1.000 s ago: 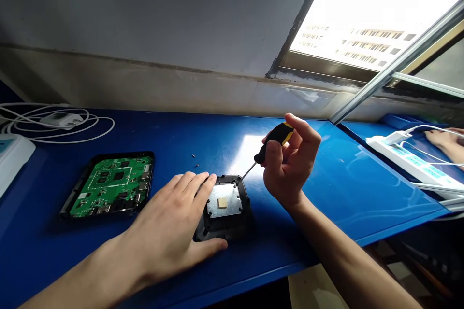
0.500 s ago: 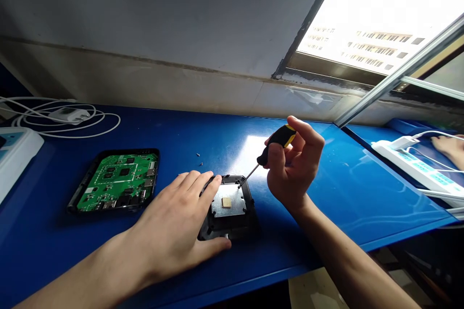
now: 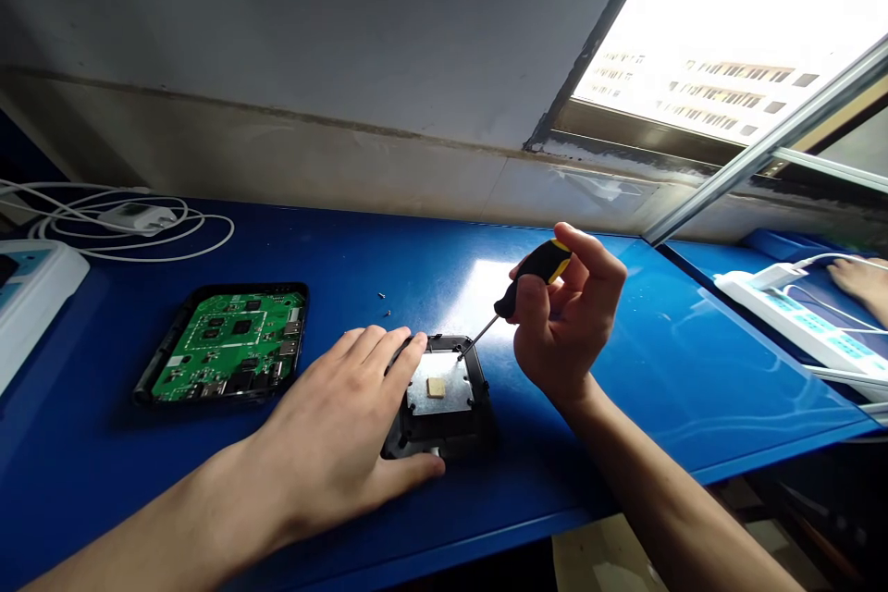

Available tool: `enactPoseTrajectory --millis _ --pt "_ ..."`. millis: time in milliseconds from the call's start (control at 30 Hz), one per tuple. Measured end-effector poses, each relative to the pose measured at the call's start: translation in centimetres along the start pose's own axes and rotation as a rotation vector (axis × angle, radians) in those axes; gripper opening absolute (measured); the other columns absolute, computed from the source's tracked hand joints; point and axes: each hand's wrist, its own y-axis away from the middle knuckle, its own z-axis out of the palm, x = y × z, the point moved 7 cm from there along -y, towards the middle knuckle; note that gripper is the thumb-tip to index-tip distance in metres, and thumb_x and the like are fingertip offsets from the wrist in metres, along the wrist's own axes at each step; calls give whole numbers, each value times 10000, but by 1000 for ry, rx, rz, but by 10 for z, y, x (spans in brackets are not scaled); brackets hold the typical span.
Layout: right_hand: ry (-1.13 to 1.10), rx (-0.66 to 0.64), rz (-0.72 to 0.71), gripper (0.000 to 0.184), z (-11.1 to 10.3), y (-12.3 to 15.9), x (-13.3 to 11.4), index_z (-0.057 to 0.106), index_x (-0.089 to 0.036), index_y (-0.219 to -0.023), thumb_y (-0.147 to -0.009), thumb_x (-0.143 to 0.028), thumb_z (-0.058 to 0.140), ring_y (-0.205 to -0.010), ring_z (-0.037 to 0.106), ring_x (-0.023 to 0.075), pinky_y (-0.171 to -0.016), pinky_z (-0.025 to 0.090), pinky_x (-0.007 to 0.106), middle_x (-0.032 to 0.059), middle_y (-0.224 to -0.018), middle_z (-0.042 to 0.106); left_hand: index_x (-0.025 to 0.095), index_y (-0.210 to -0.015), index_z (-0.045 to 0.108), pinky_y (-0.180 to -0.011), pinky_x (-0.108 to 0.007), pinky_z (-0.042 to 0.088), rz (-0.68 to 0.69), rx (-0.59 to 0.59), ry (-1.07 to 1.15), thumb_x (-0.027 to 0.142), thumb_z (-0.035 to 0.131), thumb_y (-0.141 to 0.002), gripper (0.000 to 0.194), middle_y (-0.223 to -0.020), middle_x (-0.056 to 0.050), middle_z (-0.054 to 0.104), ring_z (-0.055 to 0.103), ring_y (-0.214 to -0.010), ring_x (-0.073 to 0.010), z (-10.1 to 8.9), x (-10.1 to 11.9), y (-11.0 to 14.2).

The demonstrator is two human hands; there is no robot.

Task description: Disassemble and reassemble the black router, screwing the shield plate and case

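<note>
My right hand is closed around a black and yellow screwdriver, its index finger resting on the handle's end. The thin shaft slants down to a screw post at the far right corner of a silvery metal plate. A small beige square pad sits on that plate. The plate lies inside a black plastic cover, which my left hand grips along its left side, fingers at the far edge and thumb at the near one. Two small screws lie on the table behind the cover.
Left of my hands is a black housing with a green circuit board. Coiled white cable with a charger lies at the back left. A white power strip and another person's hand are at the right, beyond a metal frame.
The whole view has shifted slightly, so things appear a little further right. Both hands keep their holds, and the screwdriver tip stays at the same corner of the plate.
</note>
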Motion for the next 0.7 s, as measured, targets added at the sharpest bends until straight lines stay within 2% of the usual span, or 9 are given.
enactPoseTrajectory --millis 200,300,467,567,700 --pt "-44 -5 -7 454 0 -1 0 558 -358 -1377 -950 -220 632 -631 636 152 -388 535 236 29 -920 622 127 -1479 515 -1105 -540 460 3 -9 3 669 733 -810 889 -1487 -168 583 550 -1325 -382 -3 2 -2" --pt "-97 -32 48 389 1 -1 1 553 -336 -1361 -989 -224 554 -652 668 169 -406 538 253 17 -863 644 124 -1479 515 -1109 -539 455 3 -8 7 666 743 -803 896 -1485 -172 582 556 -1318 -384 -3 2 -1" --pt "-182 -61 92 365 4 1 -2 532 -316 -1366 -1020 -214 474 -594 642 143 -403 519 254 10 -878 687 120 -1485 504 -1111 -533 452 -3 -17 14 655 754 -802 903 -1486 -170 580 549 -1325 -385 -3 1 -2" --pt "-195 -57 71 348 5 0 -4 543 -311 -1358 -1011 -283 552 -677 680 163 -480 577 286 8 -865 673 129 -1492 496 -1115 -535 445 -7 -17 18 663 749 -802 908 -1496 -170 571 546 -1328 -386 -2 1 -2" --pt "-129 4 24 420 3 -3 -6 598 -322 -1289 -899 -312 753 -699 687 162 -532 611 306 -5 -869 644 146 -1499 486 -1115 -539 441 -4 -5 14 676 739 -802 911 -1502 -164 569 542 -1333 -389 0 0 -1"
